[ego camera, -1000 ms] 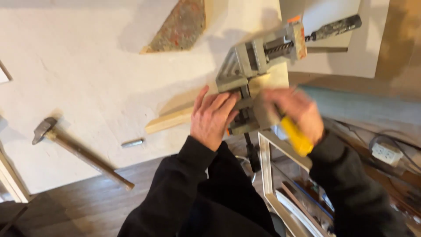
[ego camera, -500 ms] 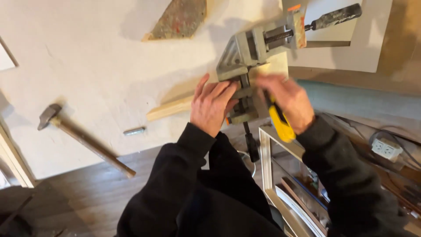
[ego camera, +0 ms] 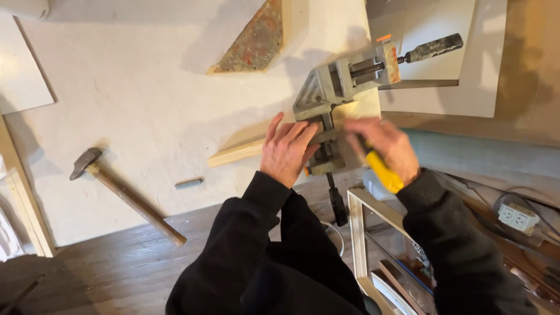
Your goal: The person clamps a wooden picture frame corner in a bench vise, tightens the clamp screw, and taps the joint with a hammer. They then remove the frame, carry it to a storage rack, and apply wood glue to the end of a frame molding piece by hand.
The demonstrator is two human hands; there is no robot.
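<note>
The left hand [ego camera: 290, 150] lies flat with spread fingers on a strip of wood [ego camera: 236, 153], pressing it where it runs into a grey metal corner clamp [ego camera: 326, 99] at the near edge of the white table [ego camera: 134, 105]. The right hand [ego camera: 382, 146] is closed around a yellow-handled tool [ego camera: 383, 171], its tip hidden at the clamp's near jaw. The step in hand looks like seating the strip in the clamp and fastening it; the next move likely calls for steady downward pressure from the left hand while the right works the tool. The clamp sits right at the table's edge, and its dark screw handle [ego camera: 434, 46] sticks out to the far right. A hammer [ego camera: 125, 195] lies well apart on the left, a small metal piece [ego camera: 188, 183] between, leaving open white surface there. A picture frame [ego camera: 357, 233] stands close below the right wrist.
</note>
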